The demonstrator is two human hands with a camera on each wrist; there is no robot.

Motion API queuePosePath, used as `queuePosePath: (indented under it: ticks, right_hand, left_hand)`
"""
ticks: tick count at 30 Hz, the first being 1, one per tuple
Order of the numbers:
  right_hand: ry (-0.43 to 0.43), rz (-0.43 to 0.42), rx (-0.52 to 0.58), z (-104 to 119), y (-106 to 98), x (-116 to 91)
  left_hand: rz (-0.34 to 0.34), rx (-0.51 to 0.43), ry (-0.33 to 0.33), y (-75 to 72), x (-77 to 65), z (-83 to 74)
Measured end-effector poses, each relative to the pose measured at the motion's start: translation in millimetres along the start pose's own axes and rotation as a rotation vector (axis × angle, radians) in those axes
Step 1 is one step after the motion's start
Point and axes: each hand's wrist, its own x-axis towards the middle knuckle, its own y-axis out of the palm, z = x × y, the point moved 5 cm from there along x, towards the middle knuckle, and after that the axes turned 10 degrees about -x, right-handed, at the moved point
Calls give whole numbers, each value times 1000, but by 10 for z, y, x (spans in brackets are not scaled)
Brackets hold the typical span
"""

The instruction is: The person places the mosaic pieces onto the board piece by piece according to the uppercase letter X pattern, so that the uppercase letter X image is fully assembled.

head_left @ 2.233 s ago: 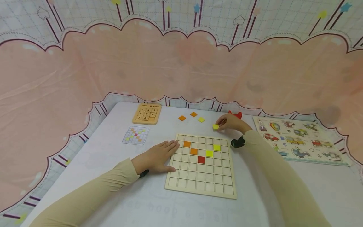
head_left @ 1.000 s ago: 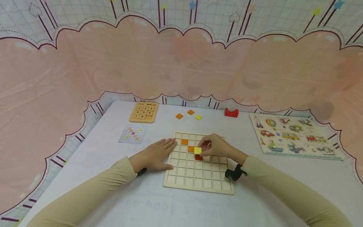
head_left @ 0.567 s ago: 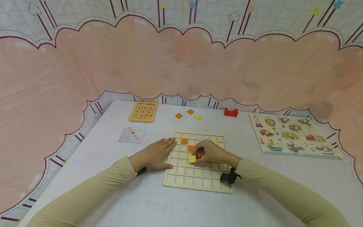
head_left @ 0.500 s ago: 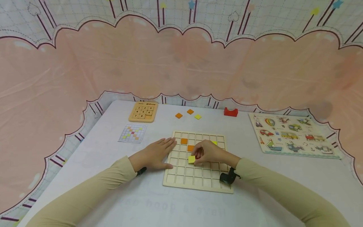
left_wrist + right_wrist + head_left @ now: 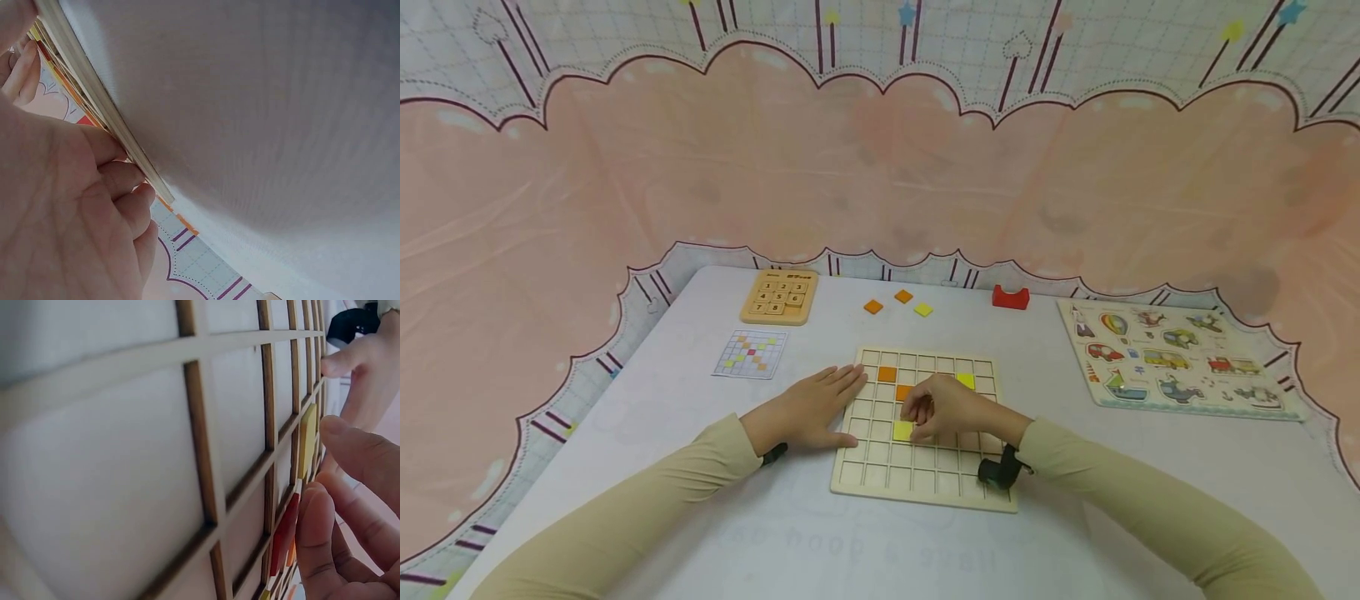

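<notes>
A wooden grid board [image 5: 925, 495] lies on the table. My left hand [image 5: 808, 410] rests flat at its left edge, fingers extended; in the left wrist view the fingers [image 5: 128, 181] lie along that edge. Over the board's middle is my right hand [image 5: 951, 410], its thumb beside a yellow tile [image 5: 902, 431] in a cell. The right wrist view shows that yellow tile [image 5: 307, 440] beyond the parted thumb and fingers, and a red tile [image 5: 284, 534] below it. Two orange tiles [image 5: 887, 374] and another yellow tile [image 5: 965, 381] sit in cells; my right hand covers some others.
Behind the board lie two loose orange tiles [image 5: 872, 307] and a yellow one [image 5: 922, 309]. A red block [image 5: 1011, 297] stands at the back. A pattern card [image 5: 750, 354] and a number puzzle [image 5: 778, 297] are at left, a vehicle picture puzzle [image 5: 1180, 358] at right.
My right hand brought a yellow tile from behind the board over the grid, lowered it toward the near left into a cell, and its fingers have parted from it. My left hand stayed put.
</notes>
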Motion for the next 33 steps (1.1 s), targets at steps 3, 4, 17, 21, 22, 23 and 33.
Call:
queuePosePath:
  ticks: [3,4,17,21,22,23,33]
  right_hand:
    - [-2,6,8,0,-5,-2]
    - [-4,9,6,5,-7,-3]
    - [-20,27,-7,4,-83,-11]
    - [3,15,28,-40,-203,17]
    - [13,12,41,-54,-242,26]
    - [21,5,49,-74,-283,39]
    - [62,-36,50,-379,-695,260]
  left_hand:
    - [-1,1,0,5,1,6]
    - [1,3,-2,5,-2,7]
    - [0,12,-10,12,0,13]
    - [-1,6,2,1,-18,-7]
    - [-2,4,4,-3,-23,-13]
    - [-4,1,8,-7,-27,-18]
    - [1,5,5,13,-20,-4]
